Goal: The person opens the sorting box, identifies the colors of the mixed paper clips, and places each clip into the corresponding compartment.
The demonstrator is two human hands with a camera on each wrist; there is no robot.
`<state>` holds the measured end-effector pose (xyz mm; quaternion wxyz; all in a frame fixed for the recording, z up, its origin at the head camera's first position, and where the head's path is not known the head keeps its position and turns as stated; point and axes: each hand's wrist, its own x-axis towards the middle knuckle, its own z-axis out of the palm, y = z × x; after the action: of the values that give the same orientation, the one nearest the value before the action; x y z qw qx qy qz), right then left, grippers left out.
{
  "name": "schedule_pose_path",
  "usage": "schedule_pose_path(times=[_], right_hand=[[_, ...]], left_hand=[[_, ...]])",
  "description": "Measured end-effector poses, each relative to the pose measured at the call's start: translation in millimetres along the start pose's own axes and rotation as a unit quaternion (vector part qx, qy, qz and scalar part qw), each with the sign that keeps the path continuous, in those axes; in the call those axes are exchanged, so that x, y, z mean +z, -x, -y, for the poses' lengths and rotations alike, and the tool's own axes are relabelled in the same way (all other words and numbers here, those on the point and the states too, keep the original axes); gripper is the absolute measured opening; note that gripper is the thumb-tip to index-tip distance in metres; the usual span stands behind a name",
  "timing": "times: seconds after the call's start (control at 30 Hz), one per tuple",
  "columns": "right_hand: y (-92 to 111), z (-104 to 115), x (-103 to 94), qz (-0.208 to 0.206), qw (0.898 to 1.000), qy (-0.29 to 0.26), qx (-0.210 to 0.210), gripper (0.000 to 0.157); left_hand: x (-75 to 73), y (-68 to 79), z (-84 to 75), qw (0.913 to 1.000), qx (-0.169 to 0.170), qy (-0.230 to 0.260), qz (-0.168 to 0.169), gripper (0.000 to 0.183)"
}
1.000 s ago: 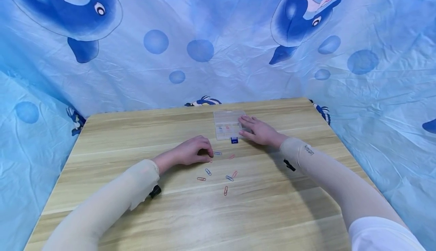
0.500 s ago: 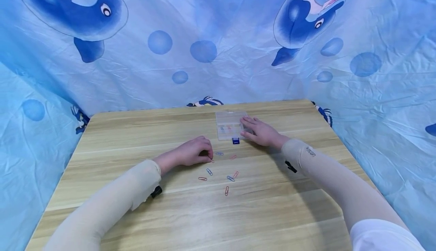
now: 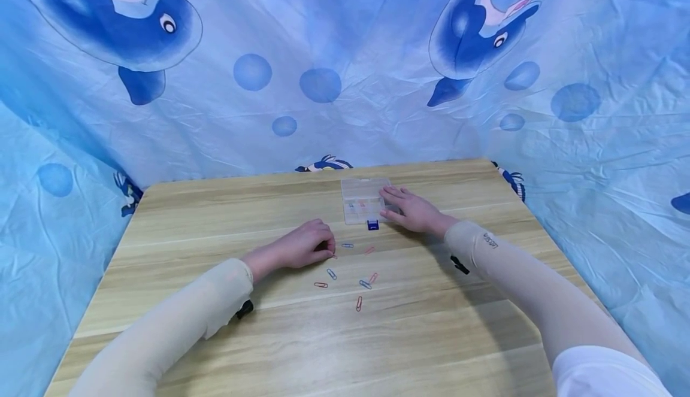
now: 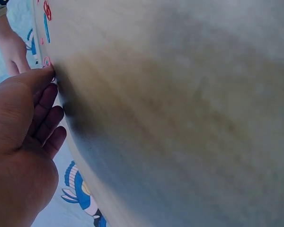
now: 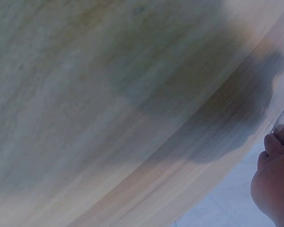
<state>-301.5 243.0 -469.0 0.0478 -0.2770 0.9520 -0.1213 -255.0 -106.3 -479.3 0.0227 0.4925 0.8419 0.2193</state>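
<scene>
My left hand (image 3: 307, 245) is over the middle of the table, thumb and forefinger pinching a small pink paper clip (image 3: 335, 257) that barely shows at the fingertips. In the left wrist view, the pink clip (image 4: 47, 61) lies by the thumb tip. Behind and to the right stands a clear plastic compartment box (image 3: 353, 217), its lid laid back and a blue latch (image 3: 373, 225) at its front. A few clips lie in its compartments. My right hand (image 3: 412, 210) rests against the box's right side, fingers spread over the edge and partly covering it.
Loose paper clips lie in front of the box: a blue clip (image 3: 347, 245), a pink clip (image 3: 369, 250), another blue clip (image 3: 331, 274), a red clip (image 3: 320, 285) and several more nearer me. A blue dolphin-print curtain (image 3: 372, 121) hangs behind the wooden table (image 3: 259, 199).
My left fingertips have drawn closer together at the pink clip, with little other movement. The right hand stays at the box. The head view has shifted slightly.
</scene>
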Motion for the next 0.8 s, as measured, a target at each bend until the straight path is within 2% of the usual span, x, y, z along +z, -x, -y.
schedule_pose_path(times=[0.3,0.47,0.8], right_hand=[[1,2,-1.4,0.003,1.000,-0.005,0.003,0.072],[4,-1,0.2,-0.002,1.000,-0.004,0.002,0.072],[3,-3,3.1,-0.004,1.000,-0.003,0.004,0.072]], left_hand=[[-4.8,-4.0,-1.9,0.9998,-0.020,-0.001,-0.002,0.012],[-13.7,-22.8,-3.3,0.9993,-0.024,-0.008,-0.027,0.010],[-31.4,-68.2,0.5,0.9958,-0.075,0.003,-0.052,0.006]])
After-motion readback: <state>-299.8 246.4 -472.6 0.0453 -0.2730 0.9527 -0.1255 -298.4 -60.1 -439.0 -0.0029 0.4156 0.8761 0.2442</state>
